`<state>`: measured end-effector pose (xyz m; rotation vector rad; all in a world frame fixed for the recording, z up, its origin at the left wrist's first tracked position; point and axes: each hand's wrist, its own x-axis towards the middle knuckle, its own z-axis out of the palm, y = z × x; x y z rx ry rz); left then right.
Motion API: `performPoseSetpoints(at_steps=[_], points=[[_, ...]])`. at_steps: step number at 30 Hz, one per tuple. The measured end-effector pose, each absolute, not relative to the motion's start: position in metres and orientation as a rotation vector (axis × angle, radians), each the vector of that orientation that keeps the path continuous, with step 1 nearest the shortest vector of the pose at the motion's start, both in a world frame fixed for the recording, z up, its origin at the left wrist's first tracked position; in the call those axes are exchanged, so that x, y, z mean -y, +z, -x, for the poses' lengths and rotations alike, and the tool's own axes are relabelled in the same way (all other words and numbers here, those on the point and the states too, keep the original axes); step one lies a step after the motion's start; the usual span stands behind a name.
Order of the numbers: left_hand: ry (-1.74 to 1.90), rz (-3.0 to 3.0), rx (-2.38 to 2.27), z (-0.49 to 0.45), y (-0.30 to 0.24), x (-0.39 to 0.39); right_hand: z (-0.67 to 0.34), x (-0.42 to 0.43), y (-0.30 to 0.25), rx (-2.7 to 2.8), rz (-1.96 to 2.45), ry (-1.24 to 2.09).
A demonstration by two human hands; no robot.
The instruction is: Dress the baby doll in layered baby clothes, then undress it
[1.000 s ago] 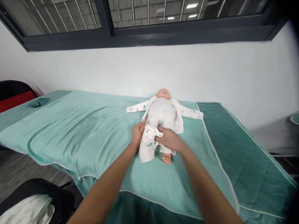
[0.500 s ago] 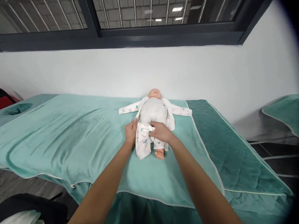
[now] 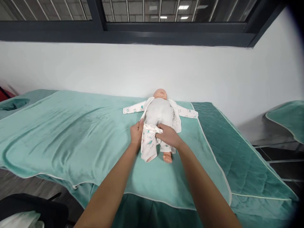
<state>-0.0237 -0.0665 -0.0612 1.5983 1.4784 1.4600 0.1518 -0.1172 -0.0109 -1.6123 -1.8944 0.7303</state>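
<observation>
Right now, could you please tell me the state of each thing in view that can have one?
Grey-bodied baby doll: lying face up.
White printed cloth jacket: open, sleeves outstretched.
White printed cloth trousers: gathered at the top.
Left hand: fingers closed on the trousers' side.
Right hand: fingers pinching the gathered cloth.
Light-green plush blanket: spread, wrinkled at left.
Pale cloth, lower left: crumpled.

A dark-framed window (image 3: 171, 37) is spanning twelve o'clock above a white wall (image 3: 95, 66); small lights (image 3: 183, 7) are glowing near one, and grey floor (image 3: 23, 185) is showing at eight.
</observation>
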Motion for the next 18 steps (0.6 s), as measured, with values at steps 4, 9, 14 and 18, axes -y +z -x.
performPoseSetpoints(at_steps=[4,9,14,18], points=[[1.452,-1.655,-1.552,0.026,-0.062,0.060,-0.151,0.124,-0.006,2.029,1.550,0.794],[1.449,-1.707,-1.624,0.028,-0.065,0.057,-0.148,0.124,-0.002,2.125,1.490,0.800],[1.456,-1.666,-1.585,0.028,-0.067,0.060,-0.140,0.120,-0.011,2.029,1.658,0.615],[1.432,-1.662,-1.556,0.027,-0.063,0.064,-0.136,0.117,-0.016,1.952,1.732,0.579]])
